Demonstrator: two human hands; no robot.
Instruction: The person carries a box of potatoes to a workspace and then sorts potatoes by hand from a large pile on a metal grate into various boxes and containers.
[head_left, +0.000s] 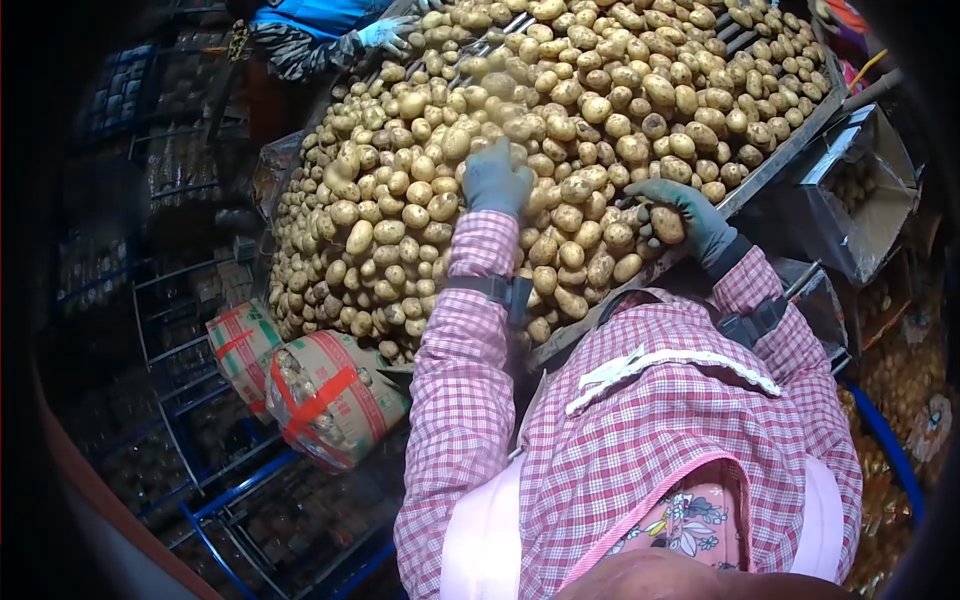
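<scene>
A large heap of potatoes (560, 190) fills the sorting table in front of me. My left hand (493, 182), in a grey-green glove, reaches into the middle of the heap with its back towards the camera. Its fingertips are lost among the potatoes, so whether it grips one cannot be made out. Near the table's right edge, my right hand (695, 215), gloved too, curls its fingers round a brownish potato (667, 225). More potatoes lie directly left of that hand.
A co-worker's gloved hand (388, 34) rests at the heap's far left edge. Cardboard boxes of potatoes (335, 400) stand at the lower left, beside blue metal racks (235, 490). On the right, a plastic-lined box (860, 195) adjoins the table's metal rim (785, 150).
</scene>
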